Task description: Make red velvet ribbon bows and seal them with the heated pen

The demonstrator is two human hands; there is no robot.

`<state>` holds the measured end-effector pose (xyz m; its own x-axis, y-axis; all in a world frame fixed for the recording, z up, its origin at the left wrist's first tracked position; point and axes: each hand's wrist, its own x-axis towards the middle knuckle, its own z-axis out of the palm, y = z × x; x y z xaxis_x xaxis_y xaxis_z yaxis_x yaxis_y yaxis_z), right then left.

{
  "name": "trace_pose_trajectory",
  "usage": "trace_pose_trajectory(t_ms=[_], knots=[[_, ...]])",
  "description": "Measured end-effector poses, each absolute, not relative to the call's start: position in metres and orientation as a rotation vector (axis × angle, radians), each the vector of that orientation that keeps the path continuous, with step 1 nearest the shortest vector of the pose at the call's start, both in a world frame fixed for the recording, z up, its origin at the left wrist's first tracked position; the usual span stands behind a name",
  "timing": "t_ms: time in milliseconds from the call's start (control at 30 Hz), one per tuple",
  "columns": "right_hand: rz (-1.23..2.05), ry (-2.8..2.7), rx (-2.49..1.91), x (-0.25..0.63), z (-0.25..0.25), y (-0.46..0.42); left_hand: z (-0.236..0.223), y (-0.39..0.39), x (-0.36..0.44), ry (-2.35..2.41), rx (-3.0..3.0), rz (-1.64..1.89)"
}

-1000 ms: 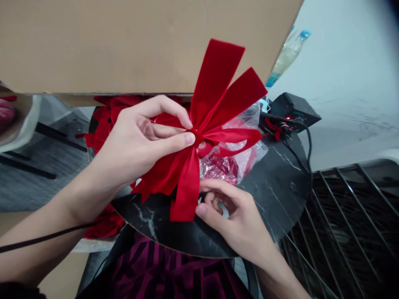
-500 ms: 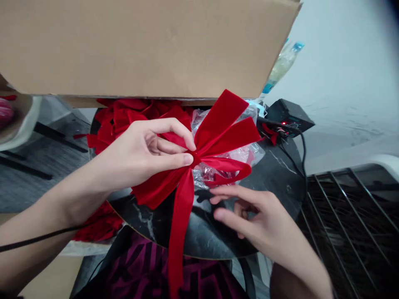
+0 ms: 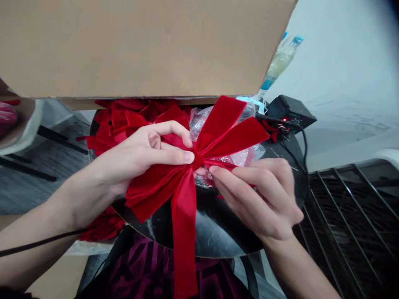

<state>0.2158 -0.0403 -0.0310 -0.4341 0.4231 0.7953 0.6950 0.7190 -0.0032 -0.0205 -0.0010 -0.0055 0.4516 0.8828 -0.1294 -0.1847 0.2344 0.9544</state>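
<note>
A red velvet bow with several loops and a long tail hanging toward me is held above a dark marbled round table. My left hand pinches it at the centre knot between thumb and forefinger. On the bow's right side, my right hand grips the lower right loop, its fingers covering most of it. Beneath the bow lies crumpled clear plastic wrap. A heap of red velvet ribbon pieces sits behind my left hand, partly under it.
A large cardboard box stands at the table's far side. To the right are a black device with a red light, its cable, and a metal rack. More red fabric lies below the table's left edge.
My right hand has moved up from below the bow and closed on its lower right loop. My left hand keeps its pinch on the knot; the bow has turned slightly.
</note>
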Motion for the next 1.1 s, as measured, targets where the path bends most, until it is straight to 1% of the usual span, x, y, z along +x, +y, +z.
trace_pose_trajectory(t_ms=[133, 233, 300, 433, 567, 633, 667, 733, 800, 867, 967, 1100], knots=[[-0.413, -2.174, -0.766, 0.229, -0.029, -0.037, -0.010, 0.000, -0.019, 0.784, 0.999, 0.848], [-0.203, -2.037, -0.984, 0.231, -0.028, -0.036, -0.013, 0.002, -0.018, 0.751, 1.104, 0.869], [0.029, -1.939, -1.164, 0.232, -0.028, -0.036, -0.015, 0.005, -0.018, 0.758, 1.214, 0.891], [0.580, -1.941, -1.396, 0.237, -0.026, -0.043, -0.016, 0.010, -0.017, 0.827, 1.442, 0.903], [1.259, -1.872, -1.474, 0.265, -0.012, -0.067, -0.021, 0.016, -0.013, 0.855, 1.520, 0.901], [1.460, -2.005, -1.477, 0.291, -0.005, -0.075, -0.023, 0.018, -0.010, 0.854, 1.530, 0.895], [1.476, -2.104, -1.488, 0.305, -0.003, -0.075, -0.024, 0.019, -0.008, 0.857, 1.533, 0.893], [1.376, -2.164, -1.577, 0.332, -0.006, -0.063, -0.024, 0.021, -0.003, 0.863, 1.535, 0.890], [1.110, -1.789, -1.719, 0.348, -0.018, -0.034, -0.024, 0.022, 0.002, 0.860, 1.523, 0.882], [0.927, -1.305, -1.650, 0.353, -0.034, 0.004, -0.024, 0.024, 0.006, 0.850, 1.486, 0.869], [0.965, -1.144, -1.551, 0.349, -0.056, 0.064, -0.028, 0.027, 0.010, 0.855, 1.420, 0.847], [1.011, -1.079, -1.435, 0.348, -0.070, 0.122, -0.034, 0.031, 0.010, 0.885, 1.435, 0.817]])
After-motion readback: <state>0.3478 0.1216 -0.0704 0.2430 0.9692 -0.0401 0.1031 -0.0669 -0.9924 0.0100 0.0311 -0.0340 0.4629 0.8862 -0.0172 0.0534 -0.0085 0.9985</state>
